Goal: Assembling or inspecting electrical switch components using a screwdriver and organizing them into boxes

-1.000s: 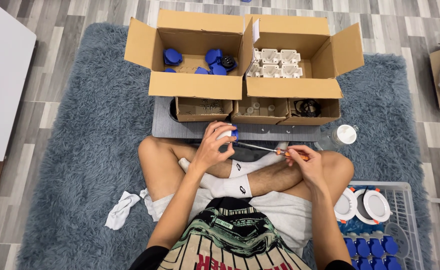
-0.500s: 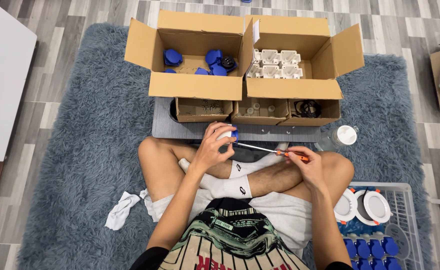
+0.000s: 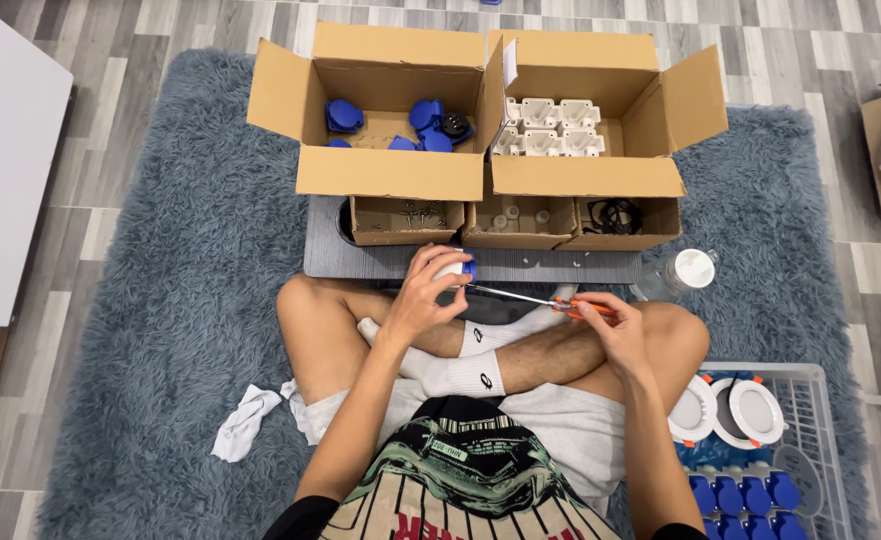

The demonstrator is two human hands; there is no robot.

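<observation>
I sit cross-legged on a shaggy blue-grey rug [image 3: 161,300]. My left hand [image 3: 426,295] grips a small white and blue part [image 3: 458,269] above my knees. My right hand [image 3: 606,325] holds an orange-handled screwdriver [image 3: 541,299]; its thin metal shaft points left and its tip meets the part. Both hands hover just in front of a low grey board [image 3: 361,265].
Two open cardboard boxes sit ahead: the left box [image 3: 381,170] holds blue parts, the right box [image 3: 586,175] white parts. Three small trays of screws and bits rest on the board. A white basket [image 3: 821,385] at my right holds round white and blue pieces. A white cloth [image 3: 244,420] lies at left.
</observation>
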